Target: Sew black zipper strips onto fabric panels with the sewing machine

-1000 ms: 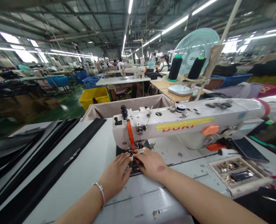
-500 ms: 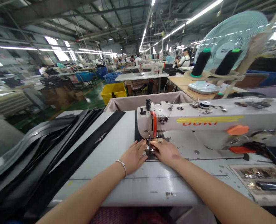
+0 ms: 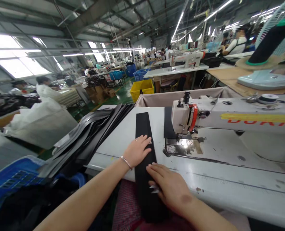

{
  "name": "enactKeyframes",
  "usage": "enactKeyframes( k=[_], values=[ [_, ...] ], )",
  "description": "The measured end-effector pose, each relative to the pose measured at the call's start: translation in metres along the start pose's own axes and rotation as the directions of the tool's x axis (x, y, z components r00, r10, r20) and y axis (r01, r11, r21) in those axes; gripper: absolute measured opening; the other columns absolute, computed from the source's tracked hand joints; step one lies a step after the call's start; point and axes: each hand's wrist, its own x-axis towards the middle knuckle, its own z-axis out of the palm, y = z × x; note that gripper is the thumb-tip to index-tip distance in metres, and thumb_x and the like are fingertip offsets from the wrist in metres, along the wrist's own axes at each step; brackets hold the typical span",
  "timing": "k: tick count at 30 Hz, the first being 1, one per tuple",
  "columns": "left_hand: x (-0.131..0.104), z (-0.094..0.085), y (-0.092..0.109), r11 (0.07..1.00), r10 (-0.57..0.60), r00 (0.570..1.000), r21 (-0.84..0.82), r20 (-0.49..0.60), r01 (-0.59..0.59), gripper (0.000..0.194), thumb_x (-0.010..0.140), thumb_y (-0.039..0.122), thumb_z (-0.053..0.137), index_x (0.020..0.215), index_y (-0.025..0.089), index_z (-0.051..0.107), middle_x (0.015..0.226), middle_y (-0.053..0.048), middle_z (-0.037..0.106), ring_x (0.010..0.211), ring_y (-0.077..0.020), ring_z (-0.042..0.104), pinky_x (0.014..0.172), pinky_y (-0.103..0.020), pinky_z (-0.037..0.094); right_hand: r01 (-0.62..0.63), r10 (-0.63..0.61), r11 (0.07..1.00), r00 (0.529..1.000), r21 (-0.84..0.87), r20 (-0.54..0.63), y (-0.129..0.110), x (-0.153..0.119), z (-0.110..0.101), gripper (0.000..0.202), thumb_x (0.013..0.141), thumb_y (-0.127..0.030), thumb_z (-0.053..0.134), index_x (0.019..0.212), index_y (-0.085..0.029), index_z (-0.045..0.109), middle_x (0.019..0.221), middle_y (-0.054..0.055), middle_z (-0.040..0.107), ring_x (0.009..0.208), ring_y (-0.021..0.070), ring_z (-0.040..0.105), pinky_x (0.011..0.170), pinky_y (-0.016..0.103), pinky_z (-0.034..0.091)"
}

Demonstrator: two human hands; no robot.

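A long black strip (image 3: 142, 125) lies lengthwise on the white sewing table, its near end hanging over the edge towards my lap. My left hand (image 3: 138, 151) rests flat on the strip with fingers stretched out; a small shiny spot shows by its fingertips. Closer to me, my right hand (image 3: 167, 183) has its fingertips on the strip's right edge. Under its curled fingers a small silvery-white piece (image 3: 154, 188) pokes out, too hidden to name. To the right stands the sewing machine (image 3: 181, 117), a black piece (image 3: 168, 123) lying flat beside and behind its needle area.
A stack of black and grey strips (image 3: 94, 131) drapes over the table's left side. Below it sits a blue basket (image 3: 24, 163) with dark material. Behind the table are a fabric-lined bin (image 3: 154, 99) and a yellow crate (image 3: 142, 89). A thread cone (image 3: 270, 41) stands at right.
Both hands have left the machine's needle area and moved to the left and nearer. The black strip has been drawn from beside the stack to in front of me. My view has turned left.
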Motion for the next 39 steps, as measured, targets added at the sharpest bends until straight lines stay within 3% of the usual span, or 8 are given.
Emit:
enactKeyframes(
  k=[4, 8, 12, 15, 21, 25, 31, 39],
  values=[
    [-0.002, 0.004, 0.035, 1.0, 0.025, 1.0, 0.002, -0.016, -0.025, 0.061, 0.091, 0.044, 0.053, 0.142, 0.014, 0.036, 0.128, -0.02, 0.053, 0.118, -0.0343, 0.05, 0.096, -0.049, 0.041, -0.042, 0.054, 0.972, 0.998, -0.232, 0.043, 0.015, -0.008, -0.01, 0.038, 0.089, -0.025, 0.044, 0.123, -0.019, 0.061, 0.125, 0.005, 0.062, 0.118, 0.0246, 0.054, 0.094, 0.038, 0.05],
    [-0.018, -0.004, 0.031, 0.998, 0.053, 0.998, -0.033, 0.036, -0.052, 0.044, 0.095, 0.047, 0.043, 0.134, 0.026, 0.047, 0.096, -0.008, 0.067, 0.089, -0.024, 0.064, 0.081, -0.038, 0.049, -0.26, 0.256, 0.888, 0.965, -0.379, -0.064, 0.075, -0.031, -0.042, 0.035, 0.09, -0.026, 0.04, 0.11, -0.018, 0.067, 0.105, 0.014, 0.069, 0.091, 0.0295, 0.065, 0.076, 0.046, 0.054],
    [-0.017, -0.019, -0.044, 0.987, -0.163, 0.987, 0.006, 0.006, 0.163, 0.03, 0.099, 0.028, 0.039, 0.122, 0.02, 0.057, 0.112, -0.008, 0.063, 0.108, -0.0197, 0.057, 0.097, -0.036, 0.043, -0.332, 0.298, 0.785, 0.942, -0.523, -0.152, 0.096, -0.039, -0.04, 0.052, 0.09, -0.05, 0.041, 0.123, -0.015, 0.059, 0.098, 0.016, 0.066, 0.084, 0.0324, 0.064, 0.068, 0.047, 0.053],
    [-0.023, -0.029, -0.124, 0.893, -0.442, 0.896, 0.072, -0.034, 0.443, 0.031, 0.095, 0.034, 0.05, 0.117, 0.013, 0.055, 0.117, -0.011, 0.058, 0.108, -0.0225, 0.056, 0.096, -0.045, 0.043, -0.255, 0.186, 0.829, 0.965, -0.498, -0.186, 0.081, -0.057, -0.019, 0.07, 0.082, -0.063, 0.046, 0.133, -0.015, 0.051, 0.116, 0.02, 0.06, 0.108, 0.0392, 0.055, 0.074, 0.05, 0.053],
    [-0.045, -0.029, -0.209, 0.781, -0.622, 0.782, 0.12, 0.048, 0.613, 0.033, 0.091, 0.044, 0.055, 0.1, 0.013, 0.063, 0.099, -0.007, 0.064, 0.093, -0.0191, 0.061, 0.088, -0.039, 0.047, -0.014, -0.033, 0.885, 0.995, -0.466, -0.094, 0.082, -0.12, 0.007, 0.069, 0.079, -0.023, 0.042, 0.146, -0.034, 0.03, 0.149, 0.002, 0.036, 0.131, 0.0319, 0.039, 0.087, 0.049, 0.051],
    [-0.042, -0.024, -0.219, 0.782, -0.621, 0.781, 0.121, 0.069, 0.611, 0.034, 0.092, 0.044, 0.053, 0.105, 0.014, 0.062, 0.105, -0.007, 0.063, 0.098, -0.0198, 0.06, 0.091, -0.04, 0.046, 0.049, -0.094, 0.876, 0.993, -0.481, -0.069, 0.089, -0.13, 0.003, 0.068, 0.08, -0.034, 0.048, 0.146, -0.033, 0.031, 0.148, 0.001, 0.038, 0.129, 0.0318, 0.042, 0.093, 0.049, 0.048],
    [-0.024, -0.026, -0.218, 0.8, -0.6, 0.791, 0.125, 0.117, 0.588, 0.027, 0.091, 0.035, 0.057, 0.107, 0.013, 0.06, 0.11, -0.008, 0.06, 0.104, -0.0215, 0.057, 0.092, -0.043, 0.046, -0.157, 0.112, 0.914, 0.984, -0.373, -0.14, 0.092, -0.094, -0.022, 0.04, 0.089, -0.051, 0.045, 0.121, -0.034, 0.06, 0.115, 0.004, 0.064, 0.1, 0.0239, 0.061, 0.082, 0.038, 0.054],
    [-0.055, -0.042, -0.153, 0.925, -0.31, 0.909, -0.135, 0.278, 0.356, 0.032, 0.08, 0.037, 0.065, 0.108, 0.02, 0.067, 0.086, -0.002, 0.068, 0.081, -0.0175, 0.066, 0.08, -0.028, 0.052, -0.317, 0.221, 0.856, 0.938, -0.407, -0.267, 0.136, -0.048, -0.031, 0.051, 0.089, -0.051, 0.043, 0.13, -0.022, 0.053, 0.127, 0.011, 0.055, 0.114, 0.0303, 0.051, 0.094, 0.048, 0.045]
  ],
)
